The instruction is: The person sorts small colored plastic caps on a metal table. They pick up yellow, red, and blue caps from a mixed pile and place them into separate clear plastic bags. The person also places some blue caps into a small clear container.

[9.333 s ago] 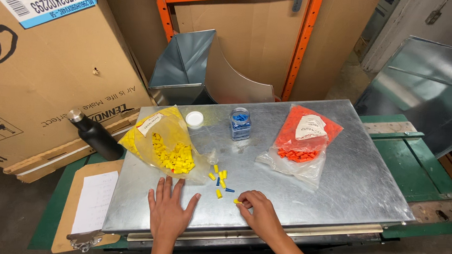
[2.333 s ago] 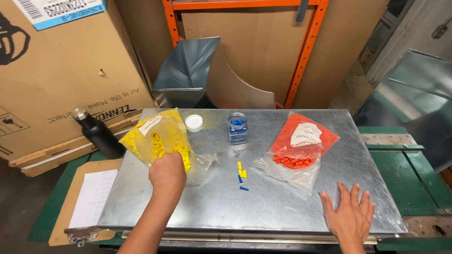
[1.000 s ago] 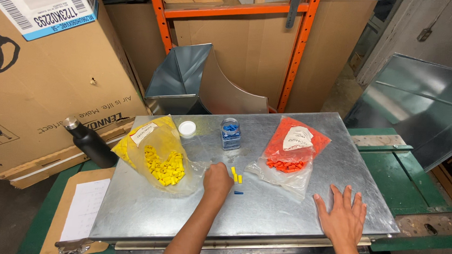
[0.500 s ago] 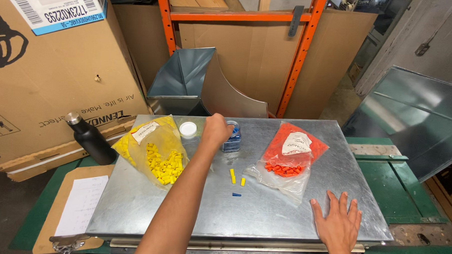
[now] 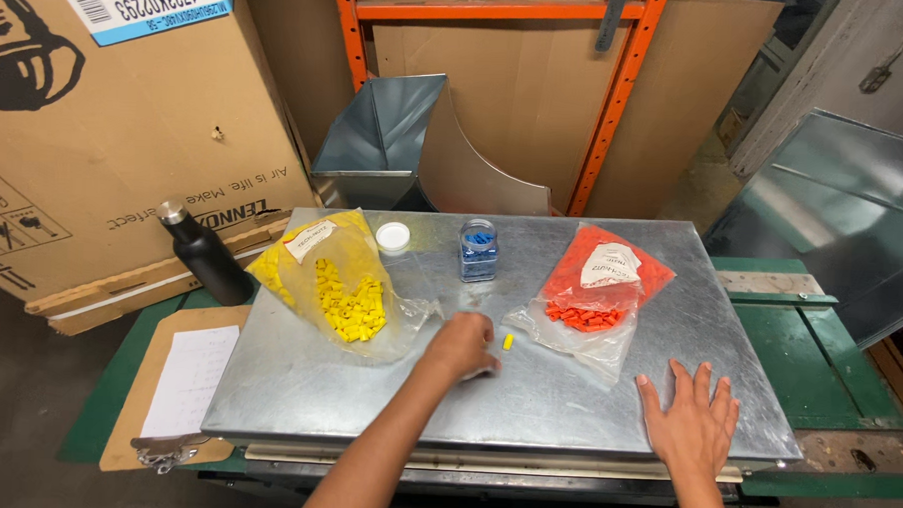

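Yellow connector (image 5: 507,341) lies loose on the metal table (image 5: 366,401); the left hand (image 5: 460,346) has dropped back from the jar (image 5: 478,250), fingers curled beside it, grasp unclear. Right hand (image 5: 691,425) stays spread flat.

Left hand (image 5: 460,346): arm stretched forward, fingers curled downward, palm down. Right hand (image 5: 690,424): flat, fingers spread wide.

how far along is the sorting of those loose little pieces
Done: most pieces sit in the yellow bag, the orange bag and the open jar. In hand: the left hand is curled on the metal table, contents hidden; the right hand lies flat. Left: one loose yellow piece, and the white lid off.
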